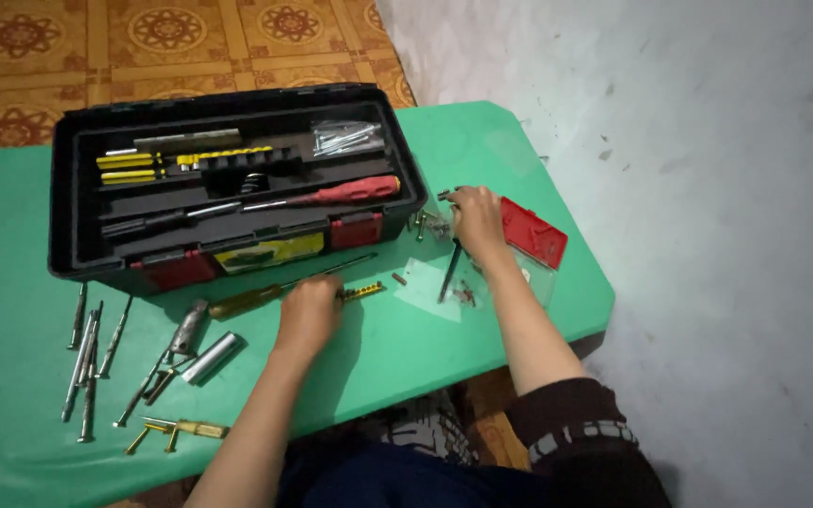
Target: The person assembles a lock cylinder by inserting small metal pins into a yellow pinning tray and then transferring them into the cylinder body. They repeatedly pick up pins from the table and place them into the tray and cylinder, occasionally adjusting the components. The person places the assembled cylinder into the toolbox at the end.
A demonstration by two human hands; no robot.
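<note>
At the bottom of the frame, nearest the camera, a dark sleeve with a pale patterned band (581,435) covers the right upper arm. Starting at the left edge, long steel nails and bolts (87,362) lie loose on the green table (11,235), with a few brass-coloured anchors (176,431) below them and a short silver tube (210,357) just to their right. In the upper left of the frame stands an open black toolbox (77,259) with red latches, holding yellow-handled tools and a red-handled screwdriver (326,196). At centre, the left hand (310,313) rests palm down on the table, fingers curled together over the shaft of a brown-handled screwdriver (247,300), its fingertips beside a small yellow bit strip (365,292). Further right, the right hand (478,224) lies over a clear plastic case (430,287), fingers bent and close together near small screws (430,224); whether it pinches one cannot be told. A dark slim tool (450,271) lies under that hand, and a red lid (534,232) sits just right of it.
</note>
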